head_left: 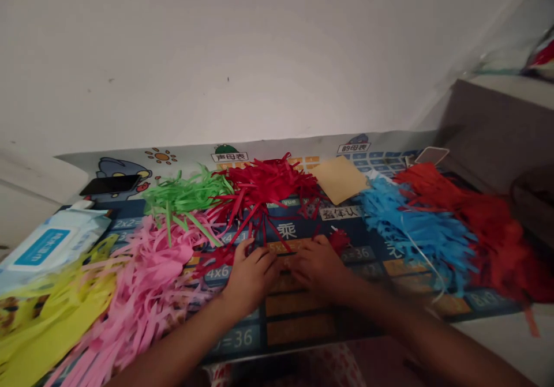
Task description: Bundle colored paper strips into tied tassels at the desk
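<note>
Near the middle of the printed table mat (303,329), my left hand (251,271) has its fingers bent over the mat beside dark red fringe strips. My right hand (318,266) lies close to it, fingers curled downward, with a small dark red piece (339,240) just beyond. The fingertips of both hands are partly hidden, and what they may hold is too dim to make out. Behind the hands spreads a red fringed bundle (270,182), its strips hanging toward them.
Green (188,194), pink (151,271) and yellow (60,312) fringes lie left, with a wipes pack (52,243) and a phone (110,185). Rightward are an orange-yellow paper (340,179), blue fringe (415,225) and red-orange fringe (489,225). A wall stands behind.
</note>
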The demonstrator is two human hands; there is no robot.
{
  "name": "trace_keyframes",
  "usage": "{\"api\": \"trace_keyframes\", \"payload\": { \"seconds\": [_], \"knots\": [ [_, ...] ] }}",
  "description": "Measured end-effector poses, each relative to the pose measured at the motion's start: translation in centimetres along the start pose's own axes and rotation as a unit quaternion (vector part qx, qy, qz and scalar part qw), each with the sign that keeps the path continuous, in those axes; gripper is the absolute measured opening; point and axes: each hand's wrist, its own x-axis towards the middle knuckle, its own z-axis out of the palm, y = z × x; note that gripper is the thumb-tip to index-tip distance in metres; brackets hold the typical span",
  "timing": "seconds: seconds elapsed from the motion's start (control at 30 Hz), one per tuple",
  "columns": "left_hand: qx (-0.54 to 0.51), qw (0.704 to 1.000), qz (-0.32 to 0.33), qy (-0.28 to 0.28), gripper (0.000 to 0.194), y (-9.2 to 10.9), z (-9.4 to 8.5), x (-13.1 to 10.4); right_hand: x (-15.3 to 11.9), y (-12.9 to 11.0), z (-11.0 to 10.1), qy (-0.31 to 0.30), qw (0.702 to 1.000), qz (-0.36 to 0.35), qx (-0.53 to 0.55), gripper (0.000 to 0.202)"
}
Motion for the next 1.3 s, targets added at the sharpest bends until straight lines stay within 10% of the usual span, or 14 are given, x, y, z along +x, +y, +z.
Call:
{"api": "trace_keyframes", "payload": {
  "seconds": [0.1, 0.27, 0.37, 0.6, 0.77, 0.93, 1.1, 1.3],
  "knots": [
    [-0.049, 0.998, 0.044, -0.001, 0.023, 1.0, -4.4, -0.2, -0.6, -2.6, -3.2, -0.029, 0.961, 0.103, 0.255, 0.026],
    [-0.080, 0.994, 0.063, 0.025, 0.032, 2.8, -8.2, -0.6, -0.5, -4.9, -4.6, -0.134, 0.696, 0.260, 0.656, 0.034],
    [-0.092, 0.993, 0.036, 0.064, 0.027, 3.4, -8.0, -1.0, -0.8, -5.8, -3.5, -0.090, 0.639, 0.293, 0.705, 0.027],
    [-0.253, 0.939, -0.180, 0.145, 0.013, 5.6, -6.3, -1.0, -2.6, -8.1, -0.5, 0.132, 0.695, 0.292, 0.643, 0.016],
    [-0.326, 0.905, -0.238, 0.134, 0.019, 6.6, -5.7, -0.8, -3.0, -8.6, 1.0, 0.145, 0.636, 0.343, 0.676, 0.019],
    [-0.345, 0.900, -0.232, 0.133, 0.013, 6.1, -4.9, -1.0, -2.6, -8.3, 0.8, 0.195, 0.702, 0.289, 0.621, 0.008],
    [-0.420, 0.853, -0.285, 0.120, 0.012, 4.6, -4.3, -1.1, -2.0, 0.9, -0.1, 0.145, 0.902, 0.307, 0.267, 0.019],
    [-0.562, 0.706, -0.429, 0.045, 0.015, 4.2, -3.9, -0.7, -1.8, 12.5, 1.1, 0.136, 0.934, 0.317, 0.093, 0.019]
  ]
}}
